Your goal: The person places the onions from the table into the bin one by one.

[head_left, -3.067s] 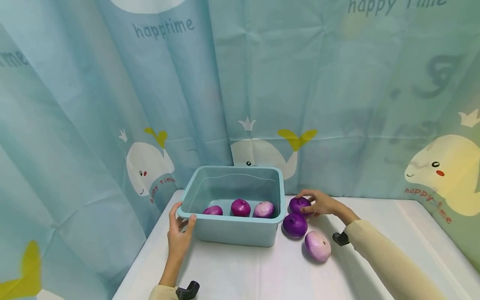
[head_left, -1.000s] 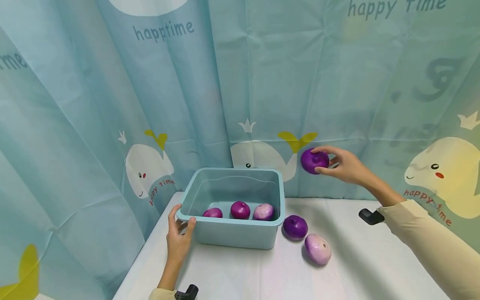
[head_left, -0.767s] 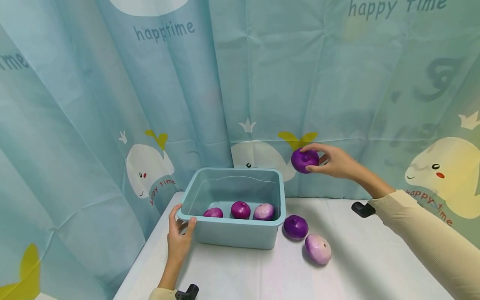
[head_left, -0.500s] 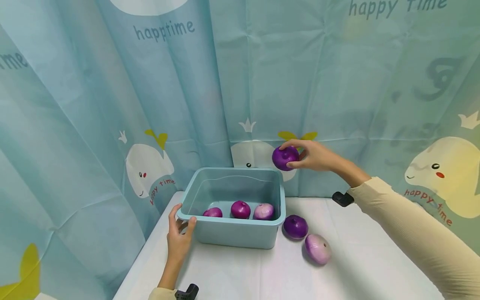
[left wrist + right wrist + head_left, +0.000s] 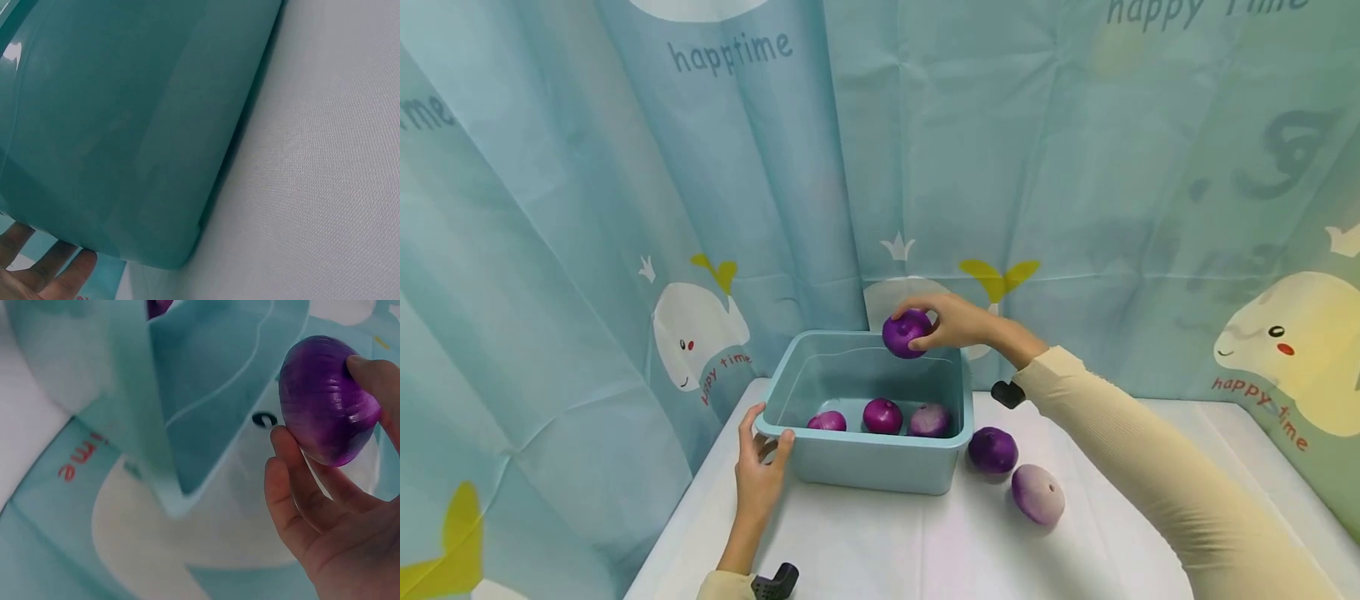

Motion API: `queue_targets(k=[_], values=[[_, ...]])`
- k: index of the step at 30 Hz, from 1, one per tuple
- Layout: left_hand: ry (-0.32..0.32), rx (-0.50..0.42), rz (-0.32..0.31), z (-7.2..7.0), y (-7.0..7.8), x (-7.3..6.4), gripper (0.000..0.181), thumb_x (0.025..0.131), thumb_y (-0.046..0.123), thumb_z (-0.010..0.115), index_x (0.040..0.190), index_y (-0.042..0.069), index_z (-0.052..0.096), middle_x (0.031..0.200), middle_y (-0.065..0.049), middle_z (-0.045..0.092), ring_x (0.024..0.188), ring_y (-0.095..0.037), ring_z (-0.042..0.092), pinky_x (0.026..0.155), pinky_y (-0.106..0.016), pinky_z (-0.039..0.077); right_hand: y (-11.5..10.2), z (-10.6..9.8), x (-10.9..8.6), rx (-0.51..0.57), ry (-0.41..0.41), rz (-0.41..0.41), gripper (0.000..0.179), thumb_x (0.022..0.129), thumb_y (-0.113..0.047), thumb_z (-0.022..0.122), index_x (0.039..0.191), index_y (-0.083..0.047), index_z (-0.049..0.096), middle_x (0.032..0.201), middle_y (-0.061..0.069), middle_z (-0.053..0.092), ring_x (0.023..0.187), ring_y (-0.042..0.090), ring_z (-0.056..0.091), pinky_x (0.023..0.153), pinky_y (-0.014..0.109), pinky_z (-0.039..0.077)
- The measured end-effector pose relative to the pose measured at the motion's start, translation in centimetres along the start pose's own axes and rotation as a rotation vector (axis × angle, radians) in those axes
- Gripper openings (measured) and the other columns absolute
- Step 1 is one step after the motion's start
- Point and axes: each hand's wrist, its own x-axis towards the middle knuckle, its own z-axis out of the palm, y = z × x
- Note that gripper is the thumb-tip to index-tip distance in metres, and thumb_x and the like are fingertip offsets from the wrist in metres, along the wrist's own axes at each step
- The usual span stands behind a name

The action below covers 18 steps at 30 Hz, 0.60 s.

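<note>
I'd call this the loading step: onions going into the blue bin (image 5: 872,463), one at a time by the look of it. My right hand (image 5: 955,322) has a dark purple onion (image 5: 899,337) pinched between thumb and fingers, up in the air over the back part of the bin as the head view has it, though I can't tell if it's fully inside the rim line. My left hand (image 5: 758,475) is gripping the near left corner of the rim, which should stop the bin skating around. Inside there's a magenta onion (image 5: 882,416) in the middle, a whitish-purple onion (image 5: 929,420) to its right, and a half-hidden onion (image 5: 827,421) on the left, its bottom cut off by the front wall. Two more sit out on the bench (image 5: 872,550), right of the bin: a second dark onion (image 5: 992,450) just beside it and a pale onion (image 5: 1038,494) nearer me. Next move, I reckon, calls for lowering the one I'm holding into the roomier back area and letting go low, so it doesn't bounce or knock the others.
</note>
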Motion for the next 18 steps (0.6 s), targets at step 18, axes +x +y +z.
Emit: queue_targets(k=[18], values=[[0.002, 0.018, 0.001, 0.1, -0.3, 0.1, 0.066, 0.099, 0.015, 0.066, 0.156, 0.019, 0.032, 0.149, -0.026, 0.05, 0.119, -0.044, 0.061, 0.081, -0.021, 0.051, -1.2, 4.7, 4.0, -0.064, -0.107, 0.065, 0.046, 0.089, -0.021, 0.081, 0.133, -0.019, 0.066, 0.131, 0.009, 0.064, 0.12, 0.029, 0.058, 0.093, 0.04, 0.052]])
